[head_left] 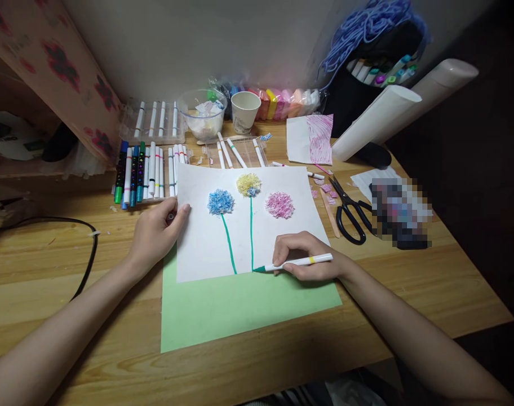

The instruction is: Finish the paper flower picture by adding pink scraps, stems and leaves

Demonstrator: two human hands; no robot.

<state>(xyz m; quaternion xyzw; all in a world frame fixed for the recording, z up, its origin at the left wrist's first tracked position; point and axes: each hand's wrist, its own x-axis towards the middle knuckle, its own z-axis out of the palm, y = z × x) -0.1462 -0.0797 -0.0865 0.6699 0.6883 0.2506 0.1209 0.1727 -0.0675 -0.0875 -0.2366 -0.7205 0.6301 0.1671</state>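
A white sheet (206, 248) lies on a green sheet (240, 310) on the wooden table. On it are blue (220, 202), yellow (248, 184) and pink (279, 204) paper-tuft flowers; the blue and yellow ones have green drawn stems. My right hand (308, 256) is closed on a white marker (301, 261) with its green tip at the foot of the yellow flower's stem. My left hand (158, 231) presses the white sheet's left edge, with its fingers curled around a small dark thing I cannot make out.
Rows of markers (147, 169) lie at the back left. Behind the sheet stand a clear bowl (202, 113) and a paper cup (245, 111). Black scissors (350, 211) and a wooden stick (329, 214) lie right of the sheet. A black cable (88, 248) curves at the left.
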